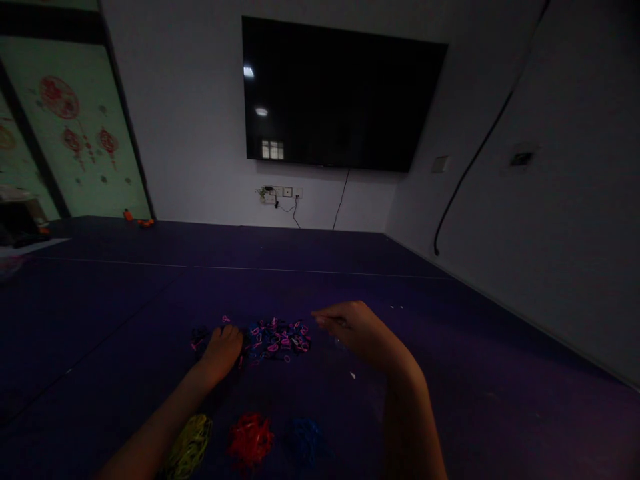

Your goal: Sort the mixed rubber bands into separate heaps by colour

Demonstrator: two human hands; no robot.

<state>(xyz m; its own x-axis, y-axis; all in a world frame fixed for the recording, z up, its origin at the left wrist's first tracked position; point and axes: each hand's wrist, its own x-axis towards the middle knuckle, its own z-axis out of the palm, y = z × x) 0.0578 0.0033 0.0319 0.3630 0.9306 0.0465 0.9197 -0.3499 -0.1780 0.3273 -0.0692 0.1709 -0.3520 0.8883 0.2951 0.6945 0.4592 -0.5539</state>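
A loose pile of small pink, blue and dark loops [280, 339], which look like rubber bands, lies spread on the dark purple surface. My left hand [225, 348] rests on the left part of this pile, palm down, its fingers laid over the loops and their tips partly hidden. Just beyond the pile's right end, my right hand [347, 321] is raised a little with thumb and forefinger pinched together. Whatever is at its fingertips is too small and dark to name. Nearer to me lie a yellow bundle of bands [191, 443], a red bundle [251, 440] and a blue bundle [305, 439].
Small white scraps [353, 375] lie right of the pile. The purple surface [280, 250] reaches back to a wall with a large black screen [340, 100], sockets and cables. Orange objects [145, 223] sit at the far left. A black cable [475, 150] hangs along the right wall.
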